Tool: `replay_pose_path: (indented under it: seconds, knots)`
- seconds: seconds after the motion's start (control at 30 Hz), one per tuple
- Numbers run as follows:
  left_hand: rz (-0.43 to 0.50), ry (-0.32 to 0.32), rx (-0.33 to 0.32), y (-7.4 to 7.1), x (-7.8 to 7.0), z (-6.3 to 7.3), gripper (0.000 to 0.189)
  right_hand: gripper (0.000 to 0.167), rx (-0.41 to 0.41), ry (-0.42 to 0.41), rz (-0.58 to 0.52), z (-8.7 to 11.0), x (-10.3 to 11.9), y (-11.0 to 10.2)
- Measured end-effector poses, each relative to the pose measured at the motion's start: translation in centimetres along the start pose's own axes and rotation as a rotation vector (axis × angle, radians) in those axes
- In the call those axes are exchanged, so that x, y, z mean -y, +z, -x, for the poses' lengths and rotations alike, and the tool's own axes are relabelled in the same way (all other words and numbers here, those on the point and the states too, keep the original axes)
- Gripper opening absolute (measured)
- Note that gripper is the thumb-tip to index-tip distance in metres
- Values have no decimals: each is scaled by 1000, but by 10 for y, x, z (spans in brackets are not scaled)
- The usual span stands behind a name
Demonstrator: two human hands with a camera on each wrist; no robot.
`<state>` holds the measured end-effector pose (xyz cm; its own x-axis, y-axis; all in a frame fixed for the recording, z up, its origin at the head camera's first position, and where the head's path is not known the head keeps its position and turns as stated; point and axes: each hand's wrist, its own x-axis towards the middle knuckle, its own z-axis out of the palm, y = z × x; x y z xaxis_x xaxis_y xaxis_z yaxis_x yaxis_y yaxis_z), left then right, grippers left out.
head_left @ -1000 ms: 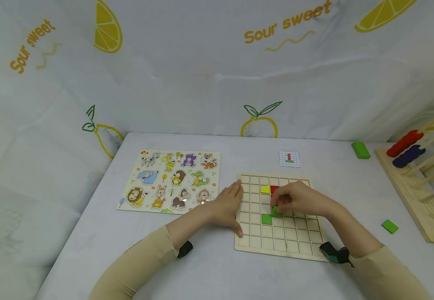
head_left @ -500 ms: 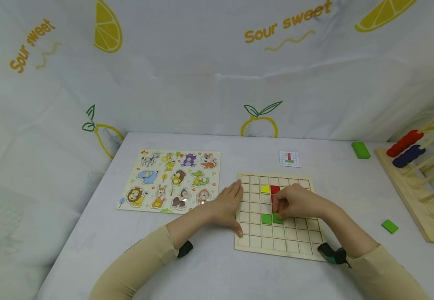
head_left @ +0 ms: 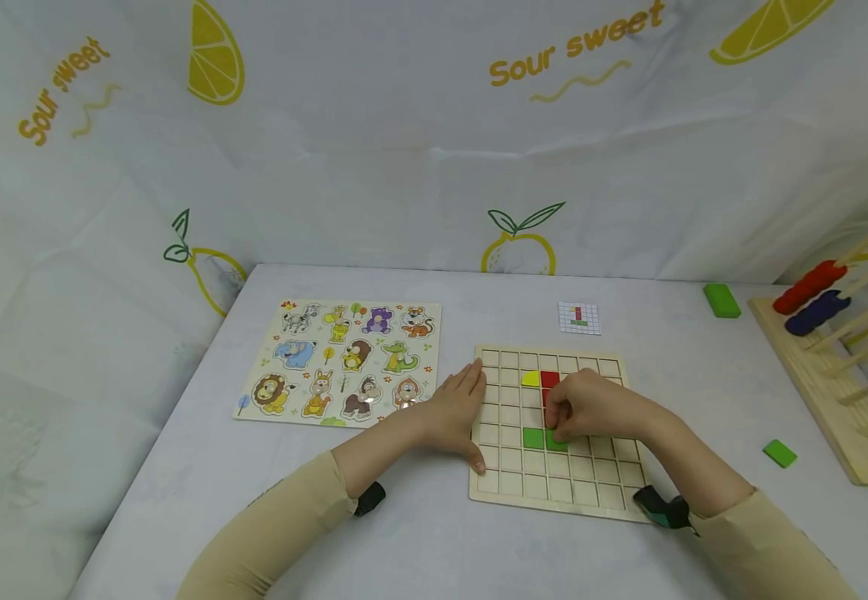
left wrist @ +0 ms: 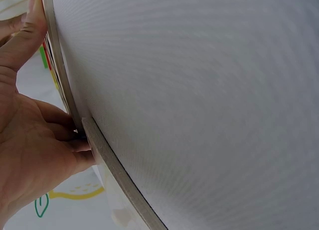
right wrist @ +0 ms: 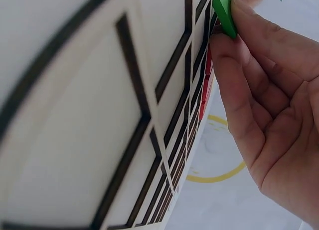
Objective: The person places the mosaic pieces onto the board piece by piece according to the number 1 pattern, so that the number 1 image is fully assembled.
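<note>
A wooden grid board [head_left: 509,485] lies on the table. My right hand [head_left: 599,407] pinches a green square tile [right wrist: 226,13] between thumb and finger; the tile sits slightly tilted at a cell. Directly left of it, another green tile [head_left: 534,437] lies flat in the grid. Above are red tiles [head_left: 549,380], partly hidden by the right fingers, with a yellow rounded tile [head_left: 531,379] beside the top one. With fingers and thumb spread, my left hand [head_left: 452,412] rests along the board's left edge.
Left of the grid lies an animal puzzle board [head_left: 336,429]. Behind the grid is a small pattern card [head_left: 579,318]. To the right are a loose green tile [head_left: 780,453], a green block [head_left: 722,301] and a wooden rack [head_left: 797,367] with rods and red and blue pieces.
My right hand has brought the green tile slightly toward me, down into line with the other green tile, where it now lies lower in the cell. The left hand has stayed still.
</note>
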<state>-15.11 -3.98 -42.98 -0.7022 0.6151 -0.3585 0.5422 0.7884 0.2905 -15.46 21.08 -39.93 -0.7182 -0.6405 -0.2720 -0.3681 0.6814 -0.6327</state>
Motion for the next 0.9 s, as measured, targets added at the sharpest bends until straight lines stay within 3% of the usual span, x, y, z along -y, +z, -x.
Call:
replay_pose_path:
  seconds: [0.9]
  knots:
    - [3, 4, -10, 1, 1, 0, 137, 15, -14, -18, 70, -3, -3, 2]
